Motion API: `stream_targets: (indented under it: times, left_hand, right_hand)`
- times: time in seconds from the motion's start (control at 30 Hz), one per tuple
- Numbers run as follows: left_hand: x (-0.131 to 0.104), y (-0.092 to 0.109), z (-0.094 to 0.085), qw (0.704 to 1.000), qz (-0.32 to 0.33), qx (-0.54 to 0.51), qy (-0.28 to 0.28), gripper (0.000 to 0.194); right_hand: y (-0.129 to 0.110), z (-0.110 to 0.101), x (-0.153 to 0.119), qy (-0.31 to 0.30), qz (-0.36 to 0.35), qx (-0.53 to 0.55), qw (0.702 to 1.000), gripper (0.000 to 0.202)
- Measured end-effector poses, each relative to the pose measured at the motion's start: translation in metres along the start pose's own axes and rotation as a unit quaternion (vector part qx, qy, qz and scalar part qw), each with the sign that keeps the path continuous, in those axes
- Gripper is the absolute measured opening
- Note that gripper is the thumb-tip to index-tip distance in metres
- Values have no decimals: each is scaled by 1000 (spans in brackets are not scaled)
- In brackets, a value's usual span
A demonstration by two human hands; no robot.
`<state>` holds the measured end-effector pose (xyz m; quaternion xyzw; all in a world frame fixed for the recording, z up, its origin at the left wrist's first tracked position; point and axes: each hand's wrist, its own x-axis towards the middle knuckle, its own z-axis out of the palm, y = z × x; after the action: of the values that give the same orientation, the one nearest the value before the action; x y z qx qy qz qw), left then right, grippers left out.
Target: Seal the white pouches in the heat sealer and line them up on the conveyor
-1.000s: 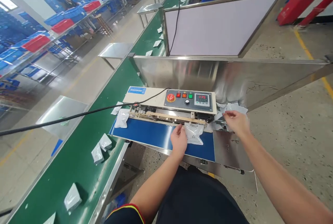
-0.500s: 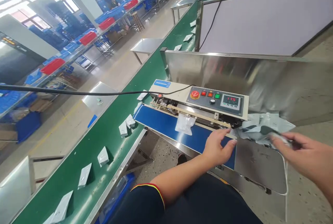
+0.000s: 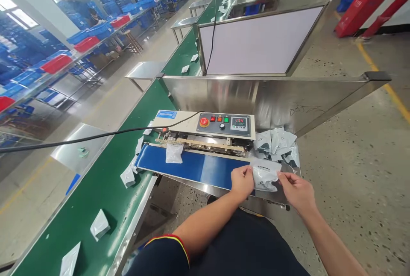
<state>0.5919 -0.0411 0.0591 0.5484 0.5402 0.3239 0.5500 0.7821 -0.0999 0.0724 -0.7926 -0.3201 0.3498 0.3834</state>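
white bag (image 3: 265,175) is held up between the two hands, at the right end of the blue belt. left hand (image 3: 242,183) pinches its left edge, thumb against fingers; right hand (image 3: 296,190) pinches the right edge, fingertips only. dark slot-like mark near the top, print lower down, lower part bulging and creased; contents not visible.

handling, my guess: light, soft, floppy film, glossy so probably a bit slippery. likely sags or folds if held by one edge only. best hold looks like both side edges, pinched near the top to keep the upper strip flat; squeezing the bulge would probably wrinkle it. can't tell if what's inside is fragile.

just beyond the right hand: pile of bags (image 3: 277,141), loose and overlapping. left of the left hand: blue belt (image 3: 218,170), with another bag (image 3: 174,154) near its far end, well apart from the hand. beyond the left hand, along the belt: cream machine (image 3: 205,124) with buttons and lit display. farther left of both hands: green conveyor (image 3: 73,199) with scattered bags (image 3: 100,225), black cable (image 3: 96,137) crossing above it.
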Motion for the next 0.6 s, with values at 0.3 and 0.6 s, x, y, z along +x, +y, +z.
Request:
stream_targets:
  times: [0.3, 0.6]
  left_hand:
    - [40, -14, -2, 983, -149, -53, 94, 52]
    - [37, -32, -55, 977, -121, -94, 152, 45]
  right_hand:
    - [-20, 26, 33, -25, 37, -31, 999, 50]
    - [-30, 67, 38, -99, -10, -48, 994, 47]
